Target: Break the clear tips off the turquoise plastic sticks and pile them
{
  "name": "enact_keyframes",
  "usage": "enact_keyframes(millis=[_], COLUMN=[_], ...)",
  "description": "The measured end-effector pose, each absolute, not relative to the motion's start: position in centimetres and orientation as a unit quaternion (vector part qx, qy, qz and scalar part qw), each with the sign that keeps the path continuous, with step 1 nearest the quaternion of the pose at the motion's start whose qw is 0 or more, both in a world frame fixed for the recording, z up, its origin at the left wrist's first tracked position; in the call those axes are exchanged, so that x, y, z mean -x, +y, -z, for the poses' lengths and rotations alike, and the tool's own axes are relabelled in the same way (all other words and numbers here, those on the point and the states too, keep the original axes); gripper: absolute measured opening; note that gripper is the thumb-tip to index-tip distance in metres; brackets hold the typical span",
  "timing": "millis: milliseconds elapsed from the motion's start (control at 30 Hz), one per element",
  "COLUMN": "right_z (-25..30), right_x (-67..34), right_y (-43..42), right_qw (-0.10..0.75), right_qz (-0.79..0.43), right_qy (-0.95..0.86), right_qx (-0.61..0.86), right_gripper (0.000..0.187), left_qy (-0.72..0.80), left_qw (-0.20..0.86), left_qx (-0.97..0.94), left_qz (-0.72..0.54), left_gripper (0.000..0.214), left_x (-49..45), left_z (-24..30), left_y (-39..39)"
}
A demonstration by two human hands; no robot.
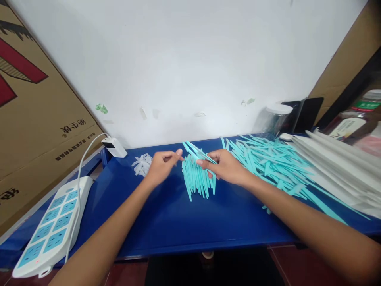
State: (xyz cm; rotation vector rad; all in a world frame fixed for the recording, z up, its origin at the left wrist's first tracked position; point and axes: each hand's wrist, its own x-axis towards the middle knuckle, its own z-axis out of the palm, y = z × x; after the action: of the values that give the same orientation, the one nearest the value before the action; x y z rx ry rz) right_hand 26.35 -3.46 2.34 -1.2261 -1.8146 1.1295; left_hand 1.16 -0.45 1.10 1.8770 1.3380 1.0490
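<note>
Centre frame, the right hand [228, 167] clamps thumb and fingers on 1 teal plastic stick [195, 151], held above a small heap of teal sticks [198, 180] on the blue table [178, 218]. The left hand [162, 167] pinches thumb and forefinger together at the stick's far tip; whether anything sits between them I cannot tell. Clear plastic bits [142, 163] lie just left. A large teal pile [268, 163] and white sheets [336, 167] fill the right. Lower left lies a power strip [53, 226]. The cardboard box [35, 119], upper left, carries black Chinese print, unreadable here.
</note>
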Motion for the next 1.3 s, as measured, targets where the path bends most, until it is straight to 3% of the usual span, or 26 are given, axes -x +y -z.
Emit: enact_keyframes(millis=[100,233,333,467,600,800,933,1100,1300], right_z=[-1.9,-1.5,-1.6,-1.5,-1.1,-1.4,-1.9,-2.0,-2.0], right_x=[-25.6,-25.1,-25.6,-26.5,-26.4,-26.0,-26.1,-26.3,-26.1], right_y=[-4.0,-4.4,-4.2,-3.6,-3.5,-3.9,-3.9,-3.9,-4.1], right_qw=[0.332,0.316,0.303,0.19,0.132,0.165,0.185,0.222,0.315], right_qz=[-0.46,-0.4,-0.268,-0.11,-0.094,-0.185,-0.181,-0.165,-0.199], right_qy=[-0.688,-0.738,-0.777,-0.802,-0.809,-0.812,-0.807,-0.826,-0.816], right_qx=[0.452,0.442,0.483,0.556,0.565,0.529,0.531,0.49,0.442], right_gripper=[0.049,0.053,0.05,0.036,0.035,0.053,0.045,0.039,0.035], left_qy=[0.442,0.435,0.48,0.506,0.519,0.524,0.555,0.501,0.427], left_qw=[0.43,0.472,0.405,0.299,0.236,0.147,0.103,0.15,0.158], left_qx=[-0.669,-0.645,-0.675,-0.744,-0.775,-0.814,-0.799,-0.794,-0.848], left_qz=[-0.415,-0.414,-0.387,-0.318,-0.273,-0.202,-0.206,-0.311,-0.273], left_gripper=[0.055,0.05,0.049,0.051,0.054,0.054,0.049,0.052,0.049], left_x=[-4.1,-4.3,-3.3,-2.7,-2.8,-2.7,-2.4,-2.2,-2.7], left_z=[0.1,0.8,0.7,0.6,1.1,1.5,0.8,-0.7,-1.0], left_y=[-2.2,-2.5,-1.8,-1.5,-1.8,-1.6,-1.6,-2.3,-2.8])
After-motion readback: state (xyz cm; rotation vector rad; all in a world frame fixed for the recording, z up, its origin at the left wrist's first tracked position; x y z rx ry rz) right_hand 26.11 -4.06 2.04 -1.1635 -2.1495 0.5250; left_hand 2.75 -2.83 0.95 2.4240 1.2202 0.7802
